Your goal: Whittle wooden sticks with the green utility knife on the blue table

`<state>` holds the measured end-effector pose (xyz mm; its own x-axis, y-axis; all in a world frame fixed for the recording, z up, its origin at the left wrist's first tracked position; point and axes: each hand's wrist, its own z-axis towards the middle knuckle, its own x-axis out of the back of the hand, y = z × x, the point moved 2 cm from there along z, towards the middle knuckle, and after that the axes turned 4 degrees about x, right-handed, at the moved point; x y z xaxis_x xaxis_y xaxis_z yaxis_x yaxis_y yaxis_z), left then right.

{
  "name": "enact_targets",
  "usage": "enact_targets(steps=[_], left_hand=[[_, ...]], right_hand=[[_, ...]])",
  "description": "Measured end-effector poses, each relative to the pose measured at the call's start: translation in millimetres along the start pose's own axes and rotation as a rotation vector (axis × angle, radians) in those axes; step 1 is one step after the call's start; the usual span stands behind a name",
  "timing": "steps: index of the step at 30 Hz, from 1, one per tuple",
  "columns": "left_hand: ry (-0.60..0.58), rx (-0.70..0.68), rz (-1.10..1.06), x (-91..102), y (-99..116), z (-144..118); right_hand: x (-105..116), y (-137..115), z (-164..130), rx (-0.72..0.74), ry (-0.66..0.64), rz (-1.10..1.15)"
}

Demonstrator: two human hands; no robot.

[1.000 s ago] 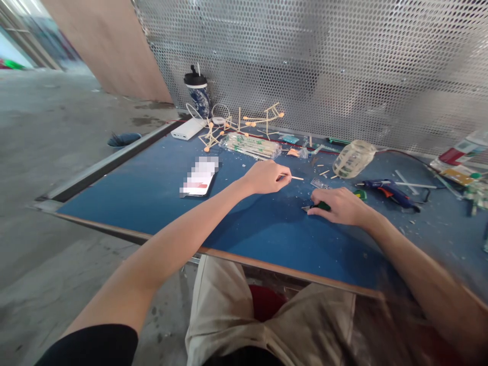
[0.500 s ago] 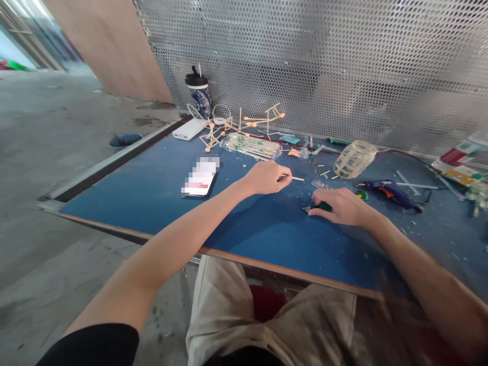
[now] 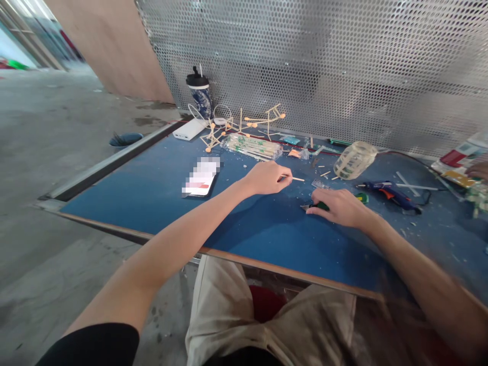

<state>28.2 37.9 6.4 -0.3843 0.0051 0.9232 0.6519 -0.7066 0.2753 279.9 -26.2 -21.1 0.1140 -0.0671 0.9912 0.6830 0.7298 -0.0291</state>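
L hand (image 3: 267,177) pinches a thin wooden stick (image 3: 295,178) near bench (image 3: 152,188) centre; R hand (image 3: 339,206) lies closed over a green-handled knife (image 3: 316,206), flat on bench just right of it

Two bare forearms, uncovered from elbow to wrist. Left hand (image 3: 267,178) and right hand (image 3: 340,207) without gloves, rings, watch or wristband. Black short sleeve (image 3: 93,344) up the arm from the left hand, its hem just above the elbow, plain and unmarked. No sleeve visible up the arm from the right hand; that upper arm blurred at the frame's edge. Light beige shorts (image 3: 229,310) below and behind both hands, loose and creased, a seam line down each leg, faint grey smudges on the cloth. Dark band of the black top at the waist, between the two legs.
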Motion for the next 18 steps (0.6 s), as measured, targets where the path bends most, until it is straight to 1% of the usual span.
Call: enact_targets(steps=[2,4,7,9,11,14,16,18], left_hand=[[0.0,0.002,0.001,0.6,0.5,-0.2],[0.001,0.003,0.003,1.0,1.4,-0.4],[-0.003,0.007,0.0,0.8,2.1,-0.4],[-0.019,0.012,-0.003,0.2,-0.1,0.0],[-0.054,0.016,-0.004,-0.3,-5.7,0.8],[-0.101,0.01,0.006,1.4,-18.5,2.0],[-0.072,0.016,0.03,5.4,-26.2,2.6],[-0.009,0.04,0.043,9.9,-30.3,3.0]], right_hand=[[-1.0,-2.0,0.8,0.001,-0.016,0.024],[-1.7,-0.3,0.9,-0.022,-0.005,0.027],[-1.7,6.9,0.4,-0.084,0.04,0.046],[-0.2,11.2,0.1,-0.144,0.095,0.088],[3.4,13.4,-0.3,-0.236,0.21,0.141],[10.7,12.9,-2.2,-0.395,0.442,0.238],[14.8,11.1,-3.3,-0.453,0.582,0.343],[18.6,10.1,-3.4,-0.446,0.74,0.478]])
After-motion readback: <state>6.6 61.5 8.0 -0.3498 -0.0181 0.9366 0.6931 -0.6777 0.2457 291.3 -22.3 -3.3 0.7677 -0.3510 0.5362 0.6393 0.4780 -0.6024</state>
